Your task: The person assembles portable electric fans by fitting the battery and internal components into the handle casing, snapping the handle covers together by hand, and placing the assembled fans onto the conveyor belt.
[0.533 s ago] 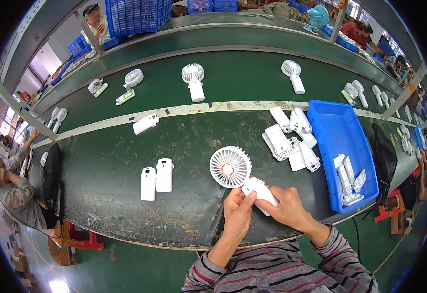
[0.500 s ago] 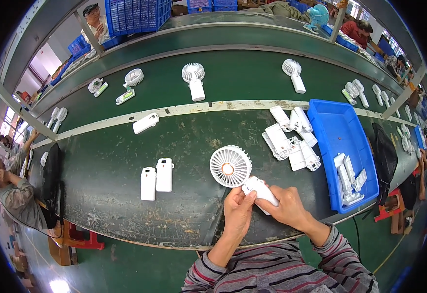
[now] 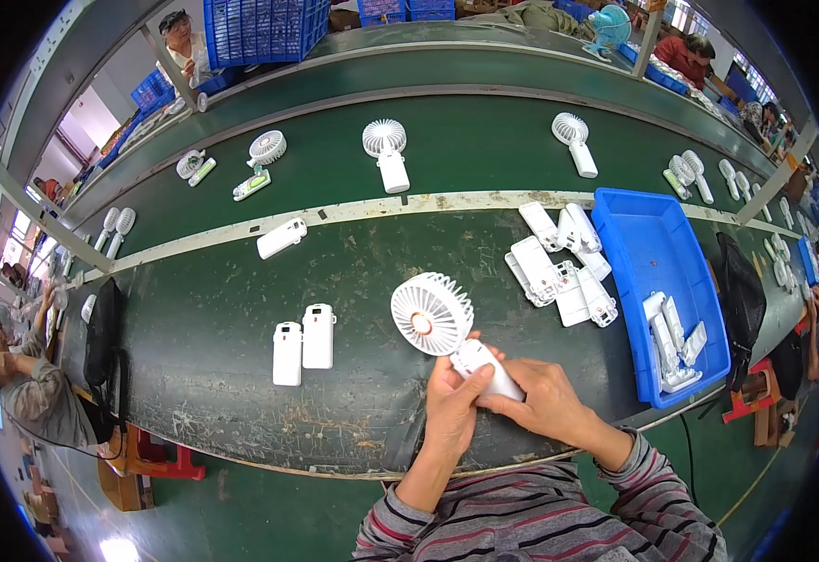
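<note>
A white handheld fan (image 3: 433, 317) with a round ribbed cage and an orange ring at its hub is held above the bench. My left hand (image 3: 453, 398) wraps its handle from below, thumb lying across the front. On the other side, my right hand (image 3: 548, 401) grips the handle's lower end, its fingers partly hidden. Two white handle shells (image 3: 317, 337) stand side by side left of the fan, and another white shell (image 3: 282, 238) lies farther off by the pale strip. Right of the fan is a loose pile of white shells (image 3: 533, 269).
A blue tray (image 3: 620, 281) with several white parts stands at the right. Beyond the pale strip, a green conveyor belt (image 3: 484, 140) carries several white fans. Black bags (image 3: 739, 300) hang at the bench's right end. A co-worker (image 3: 39, 375) sits at the left.
The fan has shifted slightly left and its head has tilted, showing more of the cage's side. Both hands moved with it. Fans on the belt have slid to the right.
</note>
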